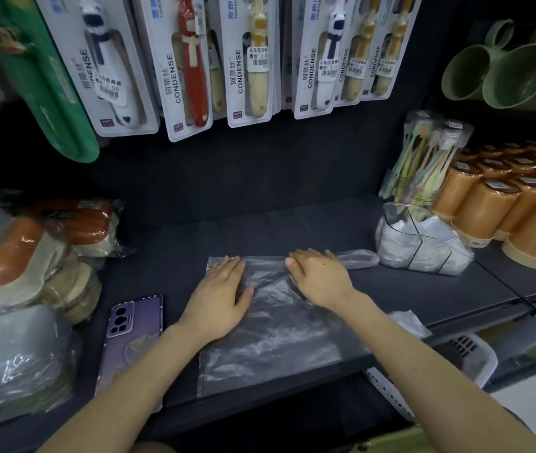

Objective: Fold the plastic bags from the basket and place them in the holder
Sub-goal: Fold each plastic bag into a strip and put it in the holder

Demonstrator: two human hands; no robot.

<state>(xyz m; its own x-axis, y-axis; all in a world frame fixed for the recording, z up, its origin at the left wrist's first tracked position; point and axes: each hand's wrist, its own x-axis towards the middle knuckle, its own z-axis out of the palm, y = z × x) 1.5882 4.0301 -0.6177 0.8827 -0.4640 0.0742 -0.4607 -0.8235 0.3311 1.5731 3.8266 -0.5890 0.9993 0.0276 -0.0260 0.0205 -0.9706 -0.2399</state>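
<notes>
A clear plastic bag (270, 341) lies spread flat on the dark shelf (175, 276), its near end hanging slightly over the front edge. My left hand (219, 295) presses flat on the bag's upper left part, fingers straight. My right hand (320, 277) lies flat on its upper right part, fingers pointing left and away. One bag handle (358, 258) stretches right toward the clear holder (423, 243), which stands at the right of the shelf with folded white bags inside. A white basket (469, 354) shows below the shelf at the right.
A purple phone (132, 325) lies left of the bag. Wrapped packages (15, 266) pile up at the left. Orange cups (505, 204) and a pack of toothbrushes (423, 158) stand right of the holder. Packaged toothbrushes (240, 60) hang above.
</notes>
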